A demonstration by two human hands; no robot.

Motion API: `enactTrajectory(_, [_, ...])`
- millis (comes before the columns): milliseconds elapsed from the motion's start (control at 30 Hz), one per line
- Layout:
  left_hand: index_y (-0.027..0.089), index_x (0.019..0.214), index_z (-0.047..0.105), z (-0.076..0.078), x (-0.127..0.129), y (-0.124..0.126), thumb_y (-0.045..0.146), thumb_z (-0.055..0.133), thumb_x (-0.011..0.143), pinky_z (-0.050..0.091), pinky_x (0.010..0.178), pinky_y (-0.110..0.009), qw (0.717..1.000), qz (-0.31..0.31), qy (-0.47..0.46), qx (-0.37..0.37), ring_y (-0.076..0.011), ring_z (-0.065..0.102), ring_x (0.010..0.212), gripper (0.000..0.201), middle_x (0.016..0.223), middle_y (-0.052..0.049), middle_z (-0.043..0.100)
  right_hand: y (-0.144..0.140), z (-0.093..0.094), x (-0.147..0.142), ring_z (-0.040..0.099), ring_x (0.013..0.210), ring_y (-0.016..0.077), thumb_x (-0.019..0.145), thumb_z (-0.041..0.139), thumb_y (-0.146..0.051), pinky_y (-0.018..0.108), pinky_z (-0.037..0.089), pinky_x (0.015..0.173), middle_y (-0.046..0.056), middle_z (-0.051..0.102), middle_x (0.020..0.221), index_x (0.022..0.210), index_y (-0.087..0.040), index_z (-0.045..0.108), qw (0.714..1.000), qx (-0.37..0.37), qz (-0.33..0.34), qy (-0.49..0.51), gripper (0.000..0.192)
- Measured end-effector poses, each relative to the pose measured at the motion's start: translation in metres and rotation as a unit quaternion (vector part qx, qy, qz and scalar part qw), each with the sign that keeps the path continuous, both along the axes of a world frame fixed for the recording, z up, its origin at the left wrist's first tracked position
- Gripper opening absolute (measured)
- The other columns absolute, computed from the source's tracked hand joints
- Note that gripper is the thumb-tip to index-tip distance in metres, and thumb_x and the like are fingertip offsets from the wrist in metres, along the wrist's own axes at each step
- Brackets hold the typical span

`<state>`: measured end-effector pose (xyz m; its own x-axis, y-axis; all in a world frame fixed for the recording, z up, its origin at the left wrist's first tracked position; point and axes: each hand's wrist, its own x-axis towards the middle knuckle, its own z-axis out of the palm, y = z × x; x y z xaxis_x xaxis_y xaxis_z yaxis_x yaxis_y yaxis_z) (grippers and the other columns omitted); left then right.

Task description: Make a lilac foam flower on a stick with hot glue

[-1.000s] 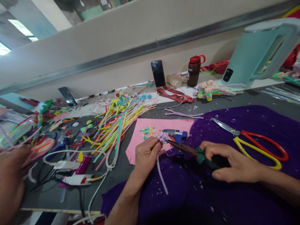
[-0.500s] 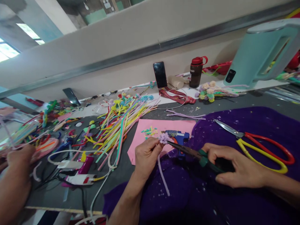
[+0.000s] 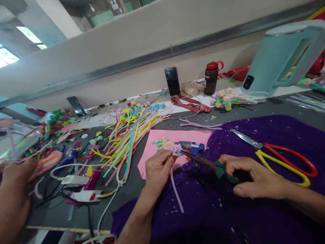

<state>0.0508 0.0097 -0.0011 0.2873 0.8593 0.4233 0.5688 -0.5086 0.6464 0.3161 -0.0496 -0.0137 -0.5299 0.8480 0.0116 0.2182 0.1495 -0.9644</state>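
Observation:
Between the fingertips of my left hand (image 3: 159, 167) is a small lilac pipe-cleaner flower (image 3: 176, 149), its lilac stem (image 3: 177, 193) hanging below my fingers. My right hand (image 3: 251, 176) is wrapped round the dark green handles of a pair of pliers (image 3: 203, 160). The pliers' narrow jaws reach left to the flower's right edge; whether they grip it I cannot tell. Behind the flower a blue glue gun (image 3: 196, 149) lies on a pink sheet (image 3: 154, 162) with small cut pieces (image 3: 162, 143). Large scissors (image 3: 281, 159) with red and yellow handles lie open beyond my right hand.
Purple cloth (image 3: 266, 130) covers the near right. Bundled pipe cleaners (image 3: 132, 135) and white cables (image 3: 106, 206) lie left, near a co-worker's hand (image 3: 19, 176). Along the back stand a phone (image 3: 172, 81), a brown bottle (image 3: 211, 79) and a mint kettle (image 3: 269, 64).
The view has shifted very slightly. My hands, the flower and the pliers hold almost the same pose. At the left edge, the co-worker's hand has moved a little left and down.

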Motion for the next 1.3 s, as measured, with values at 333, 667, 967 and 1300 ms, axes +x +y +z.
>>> enactTrajectory(333, [0.017, 0.06, 0.06, -0.0037, -0.0024, 0.0009, 0.016, 0.054, 0.079, 0.041, 0.059, -0.021, 0.999, -0.013, 0.018, 0.047, -0.0105, 0.053, 0.062, 0.02, 0.064, -0.001, 0.06, 0.0014, 0.0, 0.0005, 0.044, 0.071, 0.0143, 0.07, 0.063, -0.029, 0.027, 0.036, 0.062, 0.001, 0.047, 0.078, 0.062, -0.017, 0.045, 1.0, -0.004, 0.01, 0.01, 0.022])
enactTrajectory(667, [0.017, 0.067, 0.063, -0.0041, -0.0018, 0.0004, 0.016, 0.055, 0.079, 0.044, 0.061, -0.022, 0.998, -0.01, 0.022, 0.058, -0.0112, 0.057, 0.063, 0.014, 0.066, -0.002, 0.062, 0.0006, -0.0003, -0.0006, 0.045, 0.073, 0.0152, 0.069, 0.064, -0.03, 0.028, 0.037, 0.063, 0.002, 0.047, 0.079, 0.061, -0.017, 0.045, 1.0, -0.009, 0.017, 0.012, 0.024])
enactTrajectory(967, [0.017, 0.08, 0.066, -0.0072, -0.0044, -0.0013, 0.016, 0.055, 0.079, 0.047, 0.065, -0.023, 0.992, 0.007, 0.052, 0.112, -0.0126, 0.061, 0.069, 0.012, 0.074, -0.004, 0.067, -0.0007, 0.0016, -0.0024, 0.044, 0.073, 0.015, 0.068, 0.063, -0.024, 0.027, 0.036, 0.064, 0.001, 0.046, 0.079, 0.061, -0.018, 0.044, 1.0, -0.005, 0.02, 0.012, 0.021])
enactTrajectory(1300, [0.017, 0.082, 0.067, -0.0069, -0.005, -0.0015, 0.017, 0.056, 0.079, 0.047, 0.065, -0.022, 0.991, 0.013, 0.053, 0.123, -0.0123, 0.061, 0.069, 0.012, 0.074, -0.004, 0.067, 0.0004, -0.0008, -0.0013, 0.043, 0.072, 0.0148, 0.069, 0.062, -0.03, 0.027, 0.035, 0.063, 0.001, 0.045, 0.078, 0.062, -0.018, 0.043, 1.0, -0.009, 0.029, 0.006, 0.024])
